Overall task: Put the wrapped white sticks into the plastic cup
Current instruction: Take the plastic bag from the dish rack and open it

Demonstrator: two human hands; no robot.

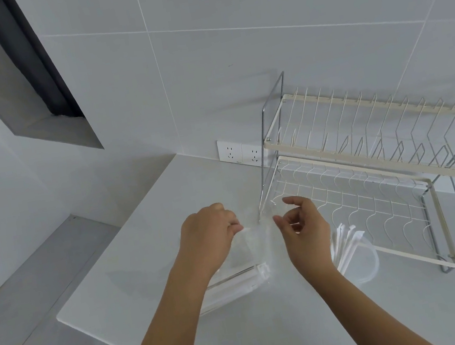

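On the pale grey countertop, just in front of me, lies a clear plastic bag holding wrapped white sticks. My left hand pinches the bag's upper edge, fingers curled round the film. My right hand is raised beside it, thumb and forefinger bent toward each other at the bag's crumpled mouth; whether they grip the film I cannot tell. To the right of my right wrist stands a clear round plastic cup, with a bundle of wrapped white sticks leaning inside it. Behind the cup is a two-tier cream and chrome wire dish rack. A white double wall socket sits on the tiled wall beyond.
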